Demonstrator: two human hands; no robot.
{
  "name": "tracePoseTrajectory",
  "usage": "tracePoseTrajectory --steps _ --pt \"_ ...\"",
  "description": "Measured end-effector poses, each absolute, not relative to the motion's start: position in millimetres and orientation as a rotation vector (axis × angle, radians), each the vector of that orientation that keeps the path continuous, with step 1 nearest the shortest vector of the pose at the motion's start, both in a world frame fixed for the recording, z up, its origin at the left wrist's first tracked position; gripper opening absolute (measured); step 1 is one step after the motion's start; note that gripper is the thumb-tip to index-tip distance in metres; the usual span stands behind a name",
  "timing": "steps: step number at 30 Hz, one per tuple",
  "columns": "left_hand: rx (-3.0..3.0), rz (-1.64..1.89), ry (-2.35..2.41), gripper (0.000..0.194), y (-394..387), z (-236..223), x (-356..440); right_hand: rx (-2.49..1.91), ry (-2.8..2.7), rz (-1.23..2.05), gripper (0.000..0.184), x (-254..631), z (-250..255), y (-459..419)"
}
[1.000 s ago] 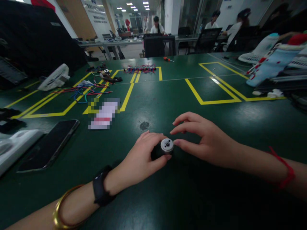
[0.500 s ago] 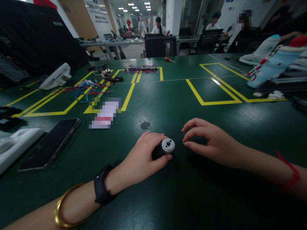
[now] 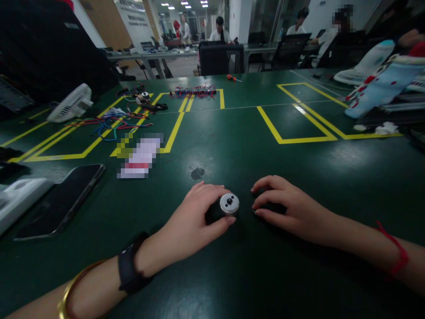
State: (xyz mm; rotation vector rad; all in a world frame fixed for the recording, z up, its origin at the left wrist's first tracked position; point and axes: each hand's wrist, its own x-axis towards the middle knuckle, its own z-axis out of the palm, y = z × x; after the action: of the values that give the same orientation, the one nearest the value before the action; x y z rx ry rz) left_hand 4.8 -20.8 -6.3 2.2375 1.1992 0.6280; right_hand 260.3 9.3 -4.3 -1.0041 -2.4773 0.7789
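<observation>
My left hand [image 3: 195, 217] is closed around a small silver cylinder, seemingly a small motor [image 3: 229, 203], between thumb and fingers. Its round end faces up, with a dark centre and small dark holes. To the right, a short gap away, my right hand [image 3: 288, 206] hovers low at the tabletop, thumb and fingertips pinched together. A tiny dark piece [image 3: 254, 211] shows at those fingertips, too small to name. The green table [image 3: 206, 274] lies under both hands.
At left lie a dark phone [image 3: 63, 201], a white power strip [image 3: 20, 201] and a blurred-out card or screen [image 3: 141, 159]. Loose wires [image 3: 116, 122] and a wire bundle [image 3: 194, 91] sit farther back, near an orange screwdriver [image 3: 231, 78]. A blue bottle-like item [image 3: 381, 86] stands right.
The view has shifted slightly, so most table items appear a little farther left. My right hand sits slightly lower in the picture. Both hands keep their grips.
</observation>
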Motion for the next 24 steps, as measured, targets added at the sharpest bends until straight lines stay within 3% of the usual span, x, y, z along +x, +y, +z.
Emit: tracePoseTrajectory --steps 11,24 --pt "2.222 0.564 1.213 0.036 -19.0 -7.7 1.6 -1.289 -1.403 1.111 0.018 283.0 -17.1 30.5" --pt "2.234 0.586 1.191 0.037 -19.6 -7.3 1.9 -1.369 -1.678 1.010 0.021 278.9 -7.8 23.9"
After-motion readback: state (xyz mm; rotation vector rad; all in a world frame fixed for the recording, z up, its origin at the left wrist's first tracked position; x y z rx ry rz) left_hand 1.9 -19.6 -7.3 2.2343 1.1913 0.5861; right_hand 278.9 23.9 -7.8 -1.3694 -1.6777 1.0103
